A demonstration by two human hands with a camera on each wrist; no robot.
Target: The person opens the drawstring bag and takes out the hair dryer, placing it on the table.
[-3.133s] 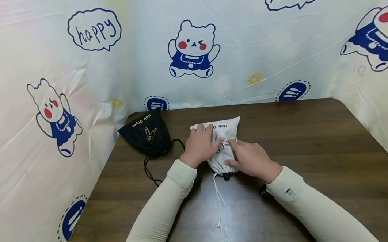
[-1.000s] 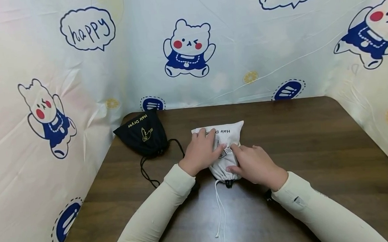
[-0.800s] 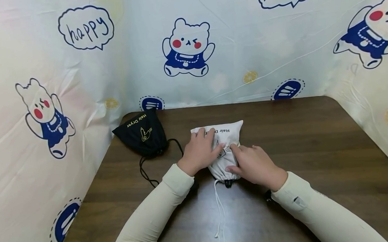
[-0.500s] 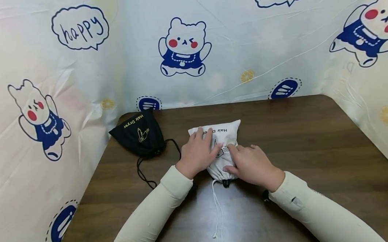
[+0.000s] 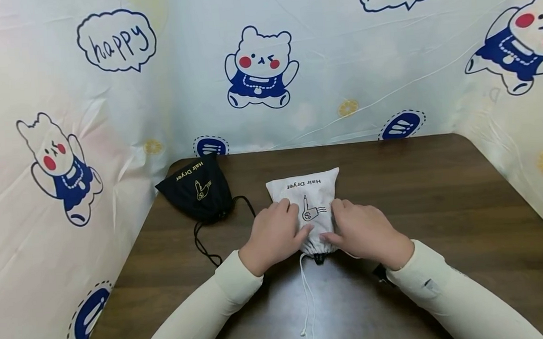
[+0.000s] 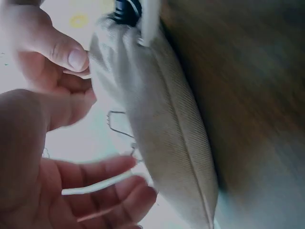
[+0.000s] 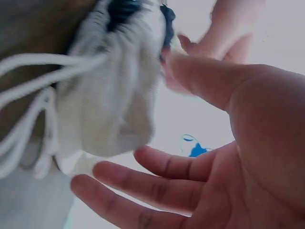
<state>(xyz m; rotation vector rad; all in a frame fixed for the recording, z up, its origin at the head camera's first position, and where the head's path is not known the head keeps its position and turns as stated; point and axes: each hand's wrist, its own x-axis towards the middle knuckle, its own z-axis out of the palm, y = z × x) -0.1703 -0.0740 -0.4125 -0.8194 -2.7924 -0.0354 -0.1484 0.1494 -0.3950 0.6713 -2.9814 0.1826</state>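
Observation:
A white drawstring pouch (image 5: 317, 187) printed "Hair Dryer" lies flat on the table, its gathered mouth and black toggle (image 5: 319, 259) towards me. Fingers of my left hand (image 5: 275, 236) rest at the pouch's left edge, loosely bent, with the thumb over its lower part. On the right edge lies my right hand (image 5: 367, 231), thumb near the mouth. In the left wrist view the left fingers (image 6: 109, 191) are spread beside the cloth. Long, nearly straight right fingers (image 7: 143, 186) reach to the pouch's side in the right wrist view. What the pouch contains is hidden.
A black drawstring pouch (image 5: 199, 194) with gold "Hair Dryer" print lies at the back left, its black cord (image 5: 201, 245) trailing towards me. The white cord (image 5: 306, 295) runs towards the table's front. A printed curtain (image 5: 321, 64) stands behind the brown table (image 5: 415, 182).
My left hand has drawn back from the top of the white pouch to its left edge, uncovering the print. The right hand has shifted slightly outward to the right edge. The pouch stays put.

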